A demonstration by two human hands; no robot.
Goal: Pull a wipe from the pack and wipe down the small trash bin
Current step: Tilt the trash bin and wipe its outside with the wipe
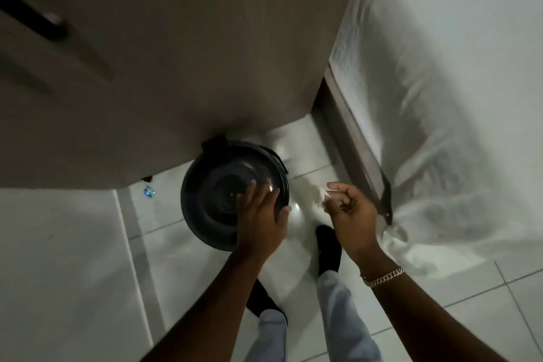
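**Wipe at risk of slipping before it reached the bin**

The small black bin [232, 194] stood on the tiled floor [484, 303], tucked against the cabinet [176, 53]. The left hand [260, 214] lay over its lid with fingers spread flat, gripping nothing. The right hand [351, 209] hung just beside the bin, fingers curled shut on a crumpled white wipe [320, 200]. The grip looked loose and bunched, so the wipe might drop onto the floor; pressing the domed lid off-centre could tip the light bin
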